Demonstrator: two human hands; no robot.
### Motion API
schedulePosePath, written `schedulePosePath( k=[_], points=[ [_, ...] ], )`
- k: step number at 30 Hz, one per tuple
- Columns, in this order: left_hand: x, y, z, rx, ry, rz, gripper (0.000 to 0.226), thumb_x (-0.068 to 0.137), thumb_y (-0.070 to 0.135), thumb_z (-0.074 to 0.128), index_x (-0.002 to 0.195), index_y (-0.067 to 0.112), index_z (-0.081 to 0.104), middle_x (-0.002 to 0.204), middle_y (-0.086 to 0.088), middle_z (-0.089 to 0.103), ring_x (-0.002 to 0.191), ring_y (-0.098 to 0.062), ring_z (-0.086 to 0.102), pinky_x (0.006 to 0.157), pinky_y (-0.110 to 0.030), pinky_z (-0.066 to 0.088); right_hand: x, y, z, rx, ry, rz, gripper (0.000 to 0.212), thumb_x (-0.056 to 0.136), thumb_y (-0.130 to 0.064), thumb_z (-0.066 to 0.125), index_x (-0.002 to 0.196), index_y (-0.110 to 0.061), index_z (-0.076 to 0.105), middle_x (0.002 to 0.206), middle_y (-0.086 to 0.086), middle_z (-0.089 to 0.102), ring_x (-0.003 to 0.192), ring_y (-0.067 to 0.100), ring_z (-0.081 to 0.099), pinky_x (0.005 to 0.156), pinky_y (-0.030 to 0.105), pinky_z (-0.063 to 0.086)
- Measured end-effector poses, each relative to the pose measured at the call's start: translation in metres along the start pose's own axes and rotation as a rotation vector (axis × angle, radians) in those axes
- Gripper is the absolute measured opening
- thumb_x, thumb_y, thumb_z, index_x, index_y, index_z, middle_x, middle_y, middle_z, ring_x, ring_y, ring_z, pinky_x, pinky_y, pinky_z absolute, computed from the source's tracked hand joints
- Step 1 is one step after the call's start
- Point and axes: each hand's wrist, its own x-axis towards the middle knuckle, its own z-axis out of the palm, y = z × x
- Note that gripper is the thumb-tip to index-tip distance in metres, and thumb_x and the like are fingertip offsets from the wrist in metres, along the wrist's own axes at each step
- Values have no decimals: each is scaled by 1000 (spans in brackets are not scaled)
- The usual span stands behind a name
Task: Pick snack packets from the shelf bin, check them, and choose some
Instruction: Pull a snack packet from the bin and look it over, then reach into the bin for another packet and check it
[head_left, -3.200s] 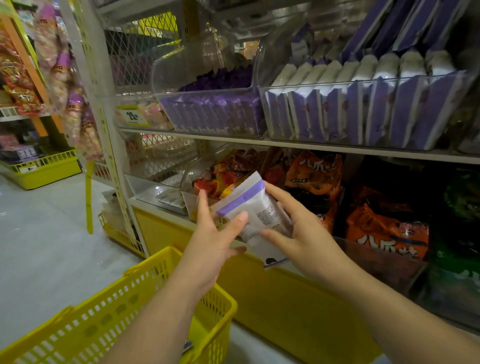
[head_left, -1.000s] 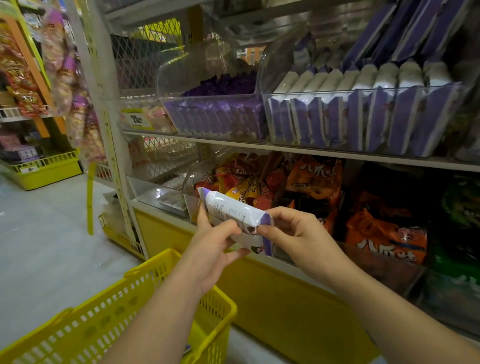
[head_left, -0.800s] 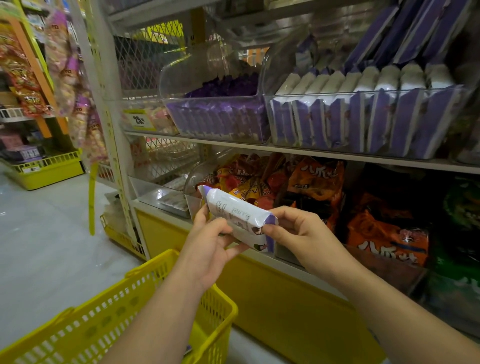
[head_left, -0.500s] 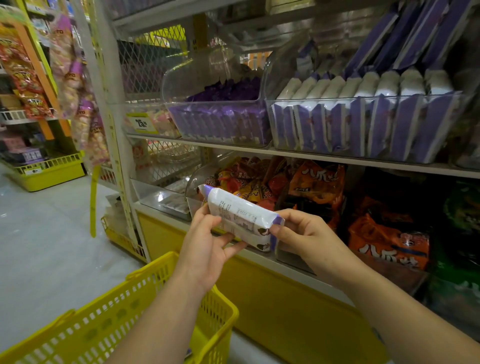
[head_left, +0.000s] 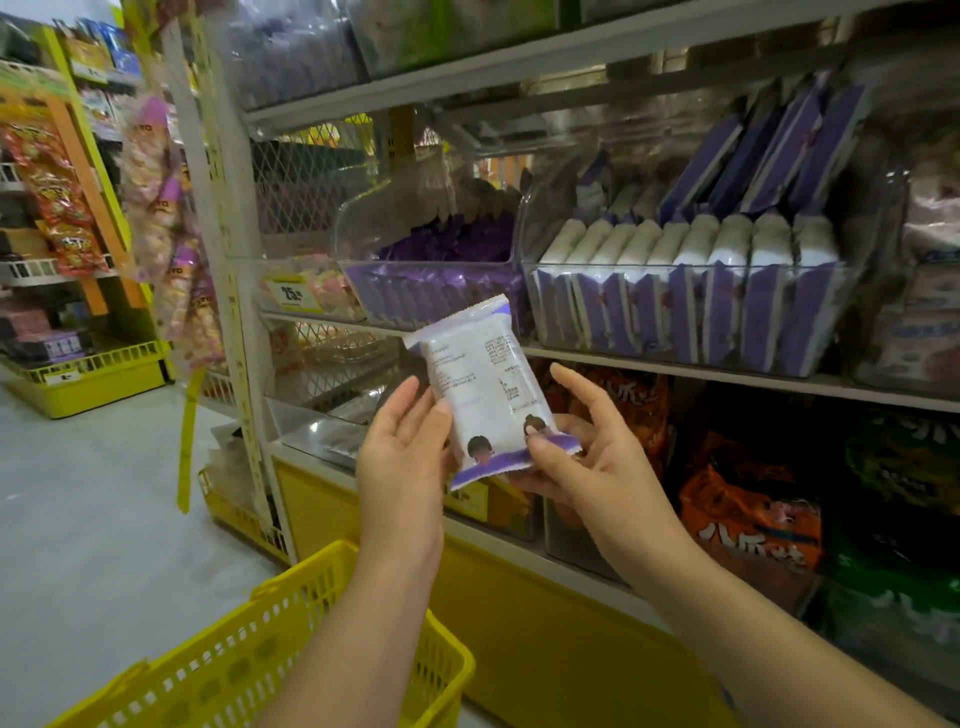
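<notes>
I hold a white snack packet (head_left: 483, 384) with purple ends upright in front of the shelves, its printed back facing me. My right hand (head_left: 582, 462) pinches its lower purple edge between thumb and fingers, the index finger raised free. My left hand (head_left: 405, 452) steadies the packet's left side with fingers and thumb against it. Behind, a clear shelf bin (head_left: 691, 312) holds a row of several matching white and purple packets standing on edge. A second clear bin (head_left: 431, 291) to its left holds small purple packets.
A yellow shopping basket (head_left: 291, 654) hangs under my left forearm. Orange snack bags (head_left: 748, 514) fill the lower shelf, above a yellow base panel (head_left: 545, 644). A white shelf upright (head_left: 228, 291) stands left, with hanging snack strips (head_left: 171, 234) and the grey aisle floor (head_left: 78, 519) beyond.
The packet has turned from lying sideways to standing upright with its back toward me, and both hands have lifted it higher. My view has tilted up toward the shelf.
</notes>
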Motion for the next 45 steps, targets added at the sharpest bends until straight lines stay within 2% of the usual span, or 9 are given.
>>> schedulePosePath(
  k=[3,10,13,18,23,32,36,41,45],
  points=[
    [13,33,20,86,-123,155,21,91,18,63,107,31,67,115,-3,72,105,-19,69,79,-35,58,15,-33,1,-174,-23,-106,43,91,-9,62,122,-38,53,106,-7,68,93,13,71,74,30,60],
    [45,88,73,509,-400,443,60,87,24,67,134,53,44,136,19,55,110,1,61,94,-28,53,71,-109,-9,-615,29,-271,37,87,-25,68,117,-38,50,106,-23,62,91,-5,64,76,14,54],
    [72,104,89,728,-367,538,57,89,22,65,137,45,46,100,34,65,62,5,54,68,-4,46,108,-134,-32,-912,-37,-229,44,86,-27,70,128,-24,56,114,-12,63,100,1,61,87,16,47],
    [110,108,114,999,-455,635,55,86,20,67,135,41,51,74,3,69,47,-6,49,56,-9,40,176,-157,-68,-1240,-4,-170,48,86,-28,68,132,-16,56,128,0,62,116,15,58,92,23,45],
    [149,106,135,1088,-545,607,53,88,25,63,133,49,49,40,12,47,37,-5,38,44,-12,31,238,-155,-79,-1317,-37,-89,39,82,-35,70,118,-23,60,121,1,65,101,18,61,82,26,48],
    [192,96,180,1238,-593,663,54,83,28,57,133,45,52,50,15,56,54,4,53,53,-8,36,278,-151,-106,-1514,-160,44,40,88,-34,60,128,-27,57,129,2,60,114,22,57,93,30,45],
    [205,83,204,1444,-513,700,31,88,34,54,119,36,59,65,9,51,79,-16,62,76,-26,49,282,-150,-112,-1589,-163,117,48,86,-36,62,132,-24,54,130,6,59,114,27,57,99,40,47],
    [219,76,241,1789,-476,893,55,92,38,50,138,48,22,126,-7,57,120,-33,49,103,-46,37,284,-152,-113,-1675,-180,152,45,89,-27,60,133,-20,53,128,9,59,111,30,58,96,41,49],
    [226,70,260,1962,-457,852,56,94,39,50,142,42,23,136,-12,53,127,-37,44,108,-54,28,282,-150,-114,-1683,-146,142,44,90,-20,57,133,-17,53,128,11,59,113,31,58,97,42,49]
  ],
)
